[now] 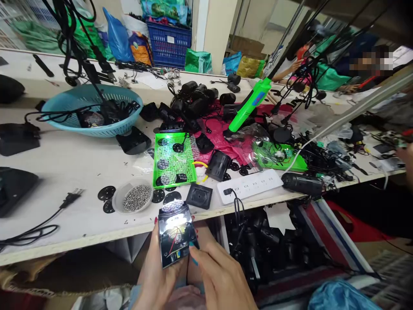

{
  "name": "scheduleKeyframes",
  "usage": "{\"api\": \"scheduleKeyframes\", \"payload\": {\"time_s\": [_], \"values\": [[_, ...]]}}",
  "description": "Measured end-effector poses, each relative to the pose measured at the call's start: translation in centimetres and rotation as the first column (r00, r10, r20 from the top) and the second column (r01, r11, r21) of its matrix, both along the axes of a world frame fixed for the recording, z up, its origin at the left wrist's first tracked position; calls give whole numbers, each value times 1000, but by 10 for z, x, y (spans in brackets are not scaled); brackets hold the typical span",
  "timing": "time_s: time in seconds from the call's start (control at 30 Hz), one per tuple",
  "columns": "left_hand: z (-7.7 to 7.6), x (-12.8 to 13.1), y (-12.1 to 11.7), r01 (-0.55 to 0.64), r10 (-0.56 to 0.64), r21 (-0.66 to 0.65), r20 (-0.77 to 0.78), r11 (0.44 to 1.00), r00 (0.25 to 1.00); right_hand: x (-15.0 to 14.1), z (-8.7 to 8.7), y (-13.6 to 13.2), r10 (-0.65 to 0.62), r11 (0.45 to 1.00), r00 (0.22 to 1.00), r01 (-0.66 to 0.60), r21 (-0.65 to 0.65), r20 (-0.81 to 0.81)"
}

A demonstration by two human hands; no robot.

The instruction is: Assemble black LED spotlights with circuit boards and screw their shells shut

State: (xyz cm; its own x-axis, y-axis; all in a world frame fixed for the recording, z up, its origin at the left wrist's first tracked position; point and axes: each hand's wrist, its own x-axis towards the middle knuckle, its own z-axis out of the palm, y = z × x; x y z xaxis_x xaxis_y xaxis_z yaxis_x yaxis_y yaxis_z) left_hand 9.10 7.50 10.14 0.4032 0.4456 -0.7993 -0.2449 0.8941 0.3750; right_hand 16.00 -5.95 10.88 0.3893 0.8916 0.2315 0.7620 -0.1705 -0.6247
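Observation:
My left hand [158, 267] is wrapped around a black rectangular device housing [176, 254] just in front of the table edge. Its open face points up, showing thin red and dark wires, a small yellow part and a bright reflection. A round perforated disc shows at its far end. The curled fingers of my right hand [222, 271] press on the housing's lower right edge; a teal patch shows at the fingertips, and I cannot tell what it is. Beyond the housing lie a black square cover [199, 196] and a white bowl of small metal screws [137, 198].
A green tray [154, 161], a white power strip [251, 185] and a blue basket [93, 129] with cords stand on the table [80, 172]. A green electric screwdriver [250, 105] hangs above. Black parts fill a box below, right. Another person's hand [295, 64] shows across the table.

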Motion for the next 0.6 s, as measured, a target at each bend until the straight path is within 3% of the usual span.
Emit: {"api": "scheduleKeyframes", "payload": {"time_s": [0.13,0.3,0.4,0.47,0.6], "values": [[-7,-3,2,35,-35,32,0,999,999,1,3,3,5,994,999,-9,-109,-34],[-5,-8,4,35,-33,41,-50,999,998,20,26,6,26,989,975,-58,-135,-222],[-5,-10,3,38,-37,36,-32,999,999,67,37,12,-27,1000,988,26,-10,-150],[-7,-12,3,54,-53,24,-23,998,998,112,35,22,-116,993,992,116,4,-59],[-14,-16,1,55,-55,46,-1,997,998,196,16,55,-201,965,978,207,-162,52]]}}
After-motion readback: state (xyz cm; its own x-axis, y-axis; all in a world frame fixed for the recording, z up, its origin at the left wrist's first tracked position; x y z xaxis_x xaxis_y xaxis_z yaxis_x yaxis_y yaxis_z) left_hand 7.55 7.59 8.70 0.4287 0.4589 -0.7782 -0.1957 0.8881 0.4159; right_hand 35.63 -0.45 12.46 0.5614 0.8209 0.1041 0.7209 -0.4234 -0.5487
